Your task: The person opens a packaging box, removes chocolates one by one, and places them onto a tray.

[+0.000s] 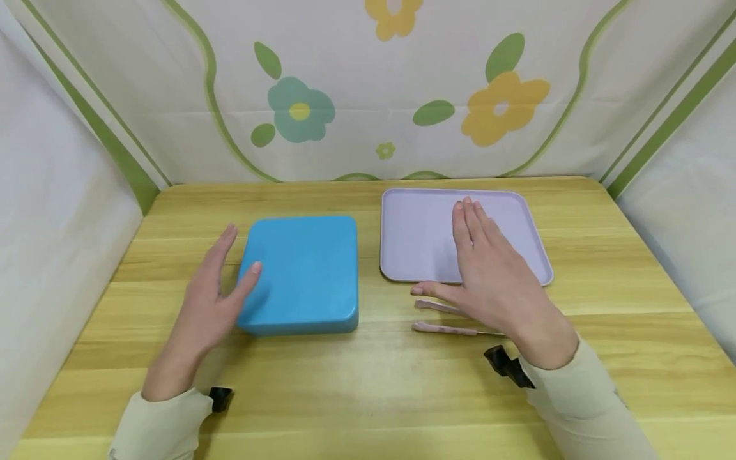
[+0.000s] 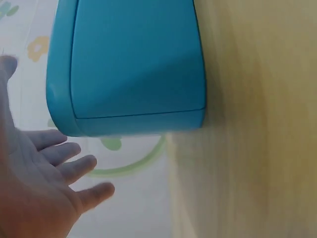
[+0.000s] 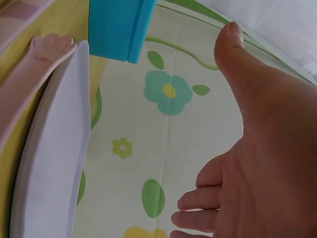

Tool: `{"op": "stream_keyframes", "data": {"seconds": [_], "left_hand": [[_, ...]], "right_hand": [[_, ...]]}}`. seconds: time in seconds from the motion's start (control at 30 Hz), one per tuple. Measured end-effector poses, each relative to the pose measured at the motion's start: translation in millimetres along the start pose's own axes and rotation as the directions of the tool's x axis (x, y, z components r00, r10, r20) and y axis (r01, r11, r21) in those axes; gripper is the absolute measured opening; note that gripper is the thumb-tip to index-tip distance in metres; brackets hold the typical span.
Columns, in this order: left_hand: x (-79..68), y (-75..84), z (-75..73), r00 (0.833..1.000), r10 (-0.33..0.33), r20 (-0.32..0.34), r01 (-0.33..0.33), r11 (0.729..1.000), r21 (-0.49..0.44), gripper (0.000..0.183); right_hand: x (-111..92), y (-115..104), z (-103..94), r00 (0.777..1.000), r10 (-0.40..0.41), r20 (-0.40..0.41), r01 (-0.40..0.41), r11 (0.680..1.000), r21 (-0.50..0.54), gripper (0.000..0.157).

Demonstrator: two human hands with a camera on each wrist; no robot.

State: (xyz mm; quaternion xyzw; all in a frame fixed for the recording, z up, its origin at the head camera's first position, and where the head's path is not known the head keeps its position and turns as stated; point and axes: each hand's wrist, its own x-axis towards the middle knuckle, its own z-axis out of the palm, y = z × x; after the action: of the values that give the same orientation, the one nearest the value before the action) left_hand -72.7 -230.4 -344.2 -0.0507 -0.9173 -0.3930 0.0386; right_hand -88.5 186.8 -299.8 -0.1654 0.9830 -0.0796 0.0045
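A blue square box (image 1: pixel 301 271) with rounded corners stands on the left half of the wooden table. My left hand (image 1: pixel 206 306) is at its left side, fingers spread, the thumb over the top's left edge; in the left wrist view the palm appears apart from the box (image 2: pixel 133 59). To the right lies a shallow lilac tray (image 1: pixel 420 236). Above its front part hovers my right hand (image 1: pixel 494 275), fingers straight, holding nothing. Two pink handles (image 1: pixel 445 329) lie in front of the tray, partly hidden beneath that hand; one shows a paw-shaped end (image 3: pixel 52 47) in the right wrist view.
The wooden table (image 1: pixel 368 396) reaches back to a white cloth (image 1: pixel 356 76) printed with flowers and leaves. White cloth walls (image 1: pixel 52 204) stand at both sides. Each wrist carries a small black device (image 1: pixel 508 366) at the sleeve.
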Motion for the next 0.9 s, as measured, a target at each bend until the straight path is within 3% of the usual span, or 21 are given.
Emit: {"op": "stream_keyframes", "data": {"seconds": [0.17,0.33,0.53,0.63,0.77,0.9], "left_hand": [[-2.0,-8.3,-1.5,0.999,-0.027,0.019,0.029,0.995,-0.091,0.078],[-5.3,-15.7,0.0,0.994,-0.081,0.07,0.092,0.978,-0.187,0.072],[-6.4,-21.1,-2.3,0.982,-0.128,0.139,0.163,0.944,-0.286,0.063],[-9.6,-26.5,-4.7,0.974,-0.132,0.181,0.192,0.91,-0.367,0.064],[-13.3,-35.6,-5.9,0.969,-0.057,0.24,0.166,0.869,-0.466,0.071],[-15.9,-45.1,-5.7,0.943,0.116,0.311,0.076,0.837,-0.542,0.098]], "right_hand": [[3,-4,6.1,0.999,-0.023,-0.023,0.025,0.997,0.075,0.131],[8,-15,19.8,0.997,-0.061,0.037,0.052,0.974,0.222,0.12],[12,-40,42.8,0.987,-0.14,0.079,0.086,0.874,0.478,0.112],[14,-53,54.3,0.979,-0.193,0.067,0.122,0.816,0.565,0.109],[18,-68,66.6,0.973,-0.227,0.049,0.144,0.756,0.638,0.112],[21,-80,74.7,0.968,-0.244,0.058,0.146,0.735,0.662,0.121]]}}
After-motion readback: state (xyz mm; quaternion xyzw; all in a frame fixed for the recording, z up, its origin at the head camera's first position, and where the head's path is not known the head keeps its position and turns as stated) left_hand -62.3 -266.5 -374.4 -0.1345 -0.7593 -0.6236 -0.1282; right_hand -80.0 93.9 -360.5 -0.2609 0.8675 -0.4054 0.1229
